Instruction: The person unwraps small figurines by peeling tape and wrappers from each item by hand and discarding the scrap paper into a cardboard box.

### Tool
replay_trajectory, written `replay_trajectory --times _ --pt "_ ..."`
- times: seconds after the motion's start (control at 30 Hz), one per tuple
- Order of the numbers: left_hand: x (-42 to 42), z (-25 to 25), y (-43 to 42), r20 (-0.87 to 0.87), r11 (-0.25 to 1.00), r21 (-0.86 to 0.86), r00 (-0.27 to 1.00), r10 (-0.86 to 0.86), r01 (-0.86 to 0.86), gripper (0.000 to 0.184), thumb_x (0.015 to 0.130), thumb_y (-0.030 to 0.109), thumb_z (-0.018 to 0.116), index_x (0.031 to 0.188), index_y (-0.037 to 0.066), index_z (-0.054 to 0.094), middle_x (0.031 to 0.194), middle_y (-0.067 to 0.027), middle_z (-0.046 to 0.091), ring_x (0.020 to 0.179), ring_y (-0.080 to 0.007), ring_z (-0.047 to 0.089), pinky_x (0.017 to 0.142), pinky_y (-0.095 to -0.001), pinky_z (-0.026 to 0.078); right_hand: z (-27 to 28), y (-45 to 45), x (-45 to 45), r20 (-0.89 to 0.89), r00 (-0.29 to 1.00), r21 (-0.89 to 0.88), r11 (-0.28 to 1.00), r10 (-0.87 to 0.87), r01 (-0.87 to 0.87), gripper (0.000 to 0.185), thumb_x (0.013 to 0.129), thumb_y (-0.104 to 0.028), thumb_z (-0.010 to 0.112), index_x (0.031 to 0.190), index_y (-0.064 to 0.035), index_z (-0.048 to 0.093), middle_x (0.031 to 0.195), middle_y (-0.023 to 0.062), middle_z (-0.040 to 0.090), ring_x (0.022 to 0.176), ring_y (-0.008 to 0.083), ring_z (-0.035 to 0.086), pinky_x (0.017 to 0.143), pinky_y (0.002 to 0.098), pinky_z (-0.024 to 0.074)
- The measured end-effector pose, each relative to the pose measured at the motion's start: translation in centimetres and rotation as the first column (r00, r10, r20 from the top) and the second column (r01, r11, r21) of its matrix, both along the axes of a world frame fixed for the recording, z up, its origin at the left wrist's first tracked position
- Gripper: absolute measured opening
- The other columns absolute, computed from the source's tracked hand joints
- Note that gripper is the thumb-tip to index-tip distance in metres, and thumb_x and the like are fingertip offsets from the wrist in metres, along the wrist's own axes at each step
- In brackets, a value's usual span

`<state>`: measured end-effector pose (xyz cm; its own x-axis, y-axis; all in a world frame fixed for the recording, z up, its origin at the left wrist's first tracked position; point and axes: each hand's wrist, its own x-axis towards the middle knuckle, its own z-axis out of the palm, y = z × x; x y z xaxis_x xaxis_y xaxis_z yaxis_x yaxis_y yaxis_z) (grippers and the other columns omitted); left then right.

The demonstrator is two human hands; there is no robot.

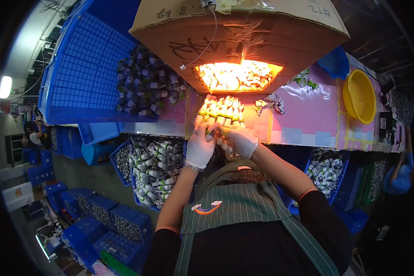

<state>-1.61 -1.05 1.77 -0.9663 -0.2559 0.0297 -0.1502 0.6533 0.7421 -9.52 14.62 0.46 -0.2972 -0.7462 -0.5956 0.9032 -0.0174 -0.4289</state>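
Observation:
My left hand (200,149), in a white glove, has its fingers pinched together at the table's front edge. Close beside it is my right hand (242,140), also gloved, with its fingers curled around a small pale piece (223,143). The fingertips of both hands meet over small pale pieces, whose exact kind I cannot make out. Just beyond the fingers, a row of small white pieces with yellow-green bands (221,110) lies on the pink table under bright light. A few loose white-and-dark pieces (276,104) lie to their right.
A cardboard box (303,39) with a glowing opening full of pieces stands ahead. On the left, a tilted blue crate (85,64) holds dark pieces. A yellow basin (359,96) sits right. Full bins (156,170) stand below the table edge. Other people are at both sides.

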Motion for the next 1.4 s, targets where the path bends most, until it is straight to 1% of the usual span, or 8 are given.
replay_trajectory --times 0.37,0.67,0.73,0.77,0.87,1.0,1.1,1.4 --pt "-0.1 0.2 0.3 -0.034 0.999 -0.027 0.999 -0.028 0.027 0.041 0.077 0.005 0.073 0.112 0.007 0.053 0.105 -0.0171 0.06 0.094 -0.0384 0.062 0.078 -0.0446 0.052 -0.1 -0.1 -0.2 0.194 0.979 -0.012 0.998 -0.059 0.063 0.019 0.101 -0.026 0.05 0.105 -0.0087 0.057 0.078 0.0036 0.056 0.054 0.0087 0.049 0.042 0.0187 0.0367" --pt "0.3 0.3 1.2 0.022 1.0 -0.022 1.0 0.017 -0.016 0.038 0.078 0.004 0.073 0.11 0.006 0.053 0.102 -0.0161 0.06 0.094 -0.0359 0.062 0.079 -0.042 0.051 0.7 0.2 0.2 -0.28 0.953 0.151 0.975 -0.119 0.166 0.008 0.092 -0.012 0.062 0.096 -0.006 0.06 0.082 0.0051 0.065 0.064 0.0094 0.059 0.052 0.0237 0.0462" --pt "0.4 0.0 1.2 0.026 0.999 -0.024 0.999 0.03 -0.03 0.038 0.078 0.005 0.073 0.11 0.005 0.053 0.101 -0.0161 0.061 0.093 -0.0348 0.063 0.079 -0.0416 0.051 -0.3 -0.6 1.0 -0.972 0.231 0.143 0.871 0.035 0.47 0.005 0.084 -0.008 0.065 0.089 -0.0081 0.065 0.076 0.0082 0.063 0.063 0.0207 0.063 0.054 0.0305 0.05" --pt "0.4 -0.3 1.2 0.042 0.999 0.051 0.999 0.009 -0.011 0.038 0.079 0.007 0.074 0.11 0.005 0.052 0.097 -0.0149 0.062 0.09 -0.0318 0.064 0.076 -0.0406 0.051 0.0 -0.4 0.8 -0.987 0.046 0.154 0.856 0.151 0.494 0.006 0.079 -0.007 0.066 0.085 -0.0081 0.065 0.08 0.0098 0.064 0.072 0.0277 0.066 0.064 0.0373 0.0534" --pt "0.0 0.8 1.2 0.266 0.927 0.361 0.964 0.005 -0.104 0.038 0.081 0.01 0.074 0.11 0.004 0.052 0.089 -0.0125 0.064 0.084 -0.0261 0.066 0.072 -0.0386 0.052 0.8 0.0 0.4 -0.97 -0.109 0.144 0.876 0.217 0.461 0.01 0.077 -0.007 0.068 0.086 -0.0095 0.065 0.083 0.0086 0.066 0.073 0.0308 0.065 0.064 0.0389 0.0537" --pt "0.1 -1.0 1.0 0.333 0.887 0.441 0.943 -0.019 -0.138 0.037 0.082 0.014 0.074 0.111 0.003 0.053 0.086 -0.0104 0.066 0.08 -0.0212 0.067 0.071 -0.0357 0.053 0.3 -0.3 -0.5 -0.969 -0.037 0.206 0.875 0.246 0.438 0.008 0.079 -0.007 0.065 0.087 -0.01 0.064 0.086 0.0097 0.067 0.074 0.0291 0.066 0.065 0.0383 0.0541" --pt "0.3 -0.7 1.3 0.25 0.967 0.252 0.967 -0.039 -0.026 0.036 0.084 0.016 0.073 0.113 0.004 0.055 0.091 -0.0125 0.068 0.082 -0.0216 0.067 0.074 -0.0353 0.053 0.6 -0.1 -1.5 -0.887 0.405 0.347 0.9 0.223 0.263 0.008 0.083 -0.003 0.064 0.091 -0.0057 0.064 0.081 0.0089 0.065 0.07 0.0203 0.066 0.065 0.0339 0.054" --pt "0.4 -0.1 2.2 0.244 0.956 0.263 0.949 -0.199 0.133 0.038 0.084 0.022 0.072 0.117 0.007 0.059 0.096 -0.0174 0.067 0.089 -0.0328 0.067 0.077 -0.0396 0.052 -1.8 2.5 -0.2 -0.932 0.144 0.359 0.901 0.332 0.246 0.015 0.081 -0.009 0.061 0.096 -0.0087 0.065 0.078 0.013 0.068 0.073 0.0291 0.068 0.068 0.0385 0.0542"
